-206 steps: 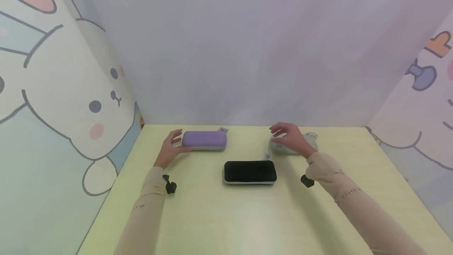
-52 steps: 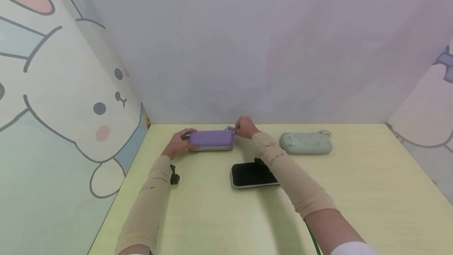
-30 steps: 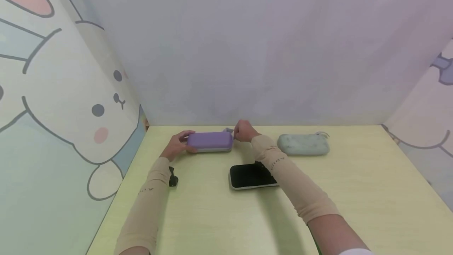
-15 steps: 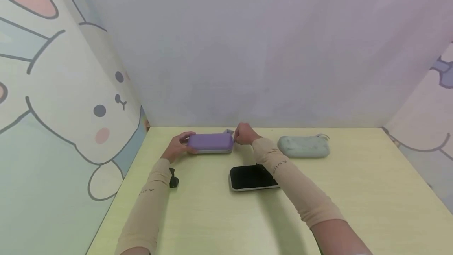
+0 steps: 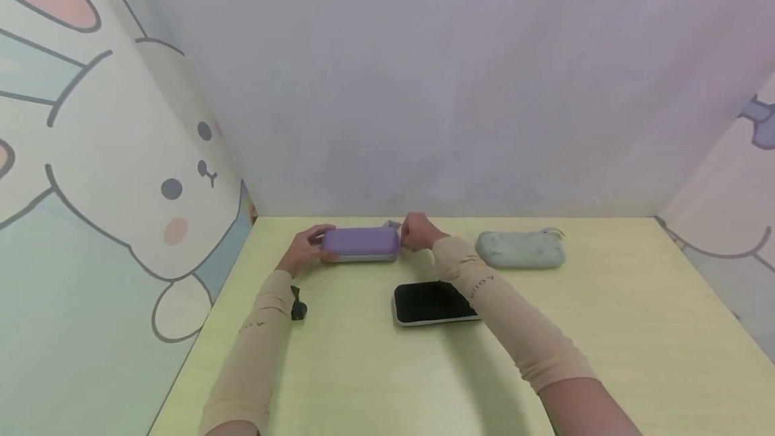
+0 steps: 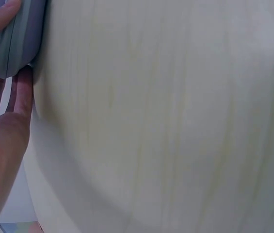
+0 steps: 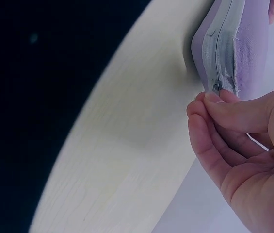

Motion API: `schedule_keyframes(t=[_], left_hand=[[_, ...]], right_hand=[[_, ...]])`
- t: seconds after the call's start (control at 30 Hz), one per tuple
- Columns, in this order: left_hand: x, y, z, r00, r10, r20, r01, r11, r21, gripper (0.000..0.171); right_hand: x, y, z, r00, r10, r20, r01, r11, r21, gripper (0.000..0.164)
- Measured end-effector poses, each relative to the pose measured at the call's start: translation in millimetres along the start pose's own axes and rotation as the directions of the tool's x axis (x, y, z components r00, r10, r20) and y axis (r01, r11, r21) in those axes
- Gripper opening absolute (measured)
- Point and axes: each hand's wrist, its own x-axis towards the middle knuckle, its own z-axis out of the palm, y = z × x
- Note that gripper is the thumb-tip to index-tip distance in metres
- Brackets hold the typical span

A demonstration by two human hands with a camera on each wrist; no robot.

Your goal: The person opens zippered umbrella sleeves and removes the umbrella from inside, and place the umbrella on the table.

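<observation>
A purple pencil case [image 5: 361,242] with a pale zip band lies lengthwise near the table's back edge. My left hand [image 5: 301,251] grips its left end, thumb in front and fingers behind. In the left wrist view, the thumb lies against the case's side [image 6: 5,46]. At the right end is my right hand [image 5: 419,231], its thumb and fingertips pinched together. The right wrist view shows these fingertips at the zipper slider [image 7: 217,86]; the pull itself is hidden between them. The zip looks closed along the part that shows.
A black-topped case [image 5: 431,303] with a light rim lies in front, partly under my right forearm. A grey-green pouch [image 5: 522,249] with a loop lies to the right. The wall [image 5: 454,86] rises directly behind the table [image 5: 363,369].
Since the oldest frame, my right hand has moved left from the grey-green pouch to the purple case's zipper end, and my left hand has closed on the case. Over the last second almost nothing moves.
</observation>
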Motion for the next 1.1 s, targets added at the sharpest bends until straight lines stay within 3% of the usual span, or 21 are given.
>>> schedule_keyframes(t=[0.2,0.47,0.6,0.87,1.1], left_hand=[[-15.3,25.5,2.5,0.999,-0.003,0.041,0.004,1.000,-0.029,0.080],[-18.9,29.2,3.1,0.999,-0.010,0.030,0.010,1.000,-0.005,0.080],[-15.9,25.3,2.9,1.000,-0.012,0.024,0.012,1.000,-0.002,0.081],[0.7,-3.5,0.3,1.000,-0.026,-0.005,0.026,0.999,-0.024,0.085],[2.1,-5.5,0.8,1.000,-0.018,-0.023,0.018,1.000,0.011,0.085]], right_hand=[[-3,0,1,1.000,-0.013,0.007,0.013,1.000,0.012,0.020],[-3,0,0,0.996,-0.041,0.077,0.038,0.999,0.028,0.025],[-2,-1,2,0.996,-0.007,0.087,0.005,1.000,0.022,0.023],[-8,-9,4,0.995,0.041,0.093,-0.043,0.999,0.023,0.021],[-8,-13,4,0.990,0.080,0.119,-0.084,0.996,0.031,0.019]])
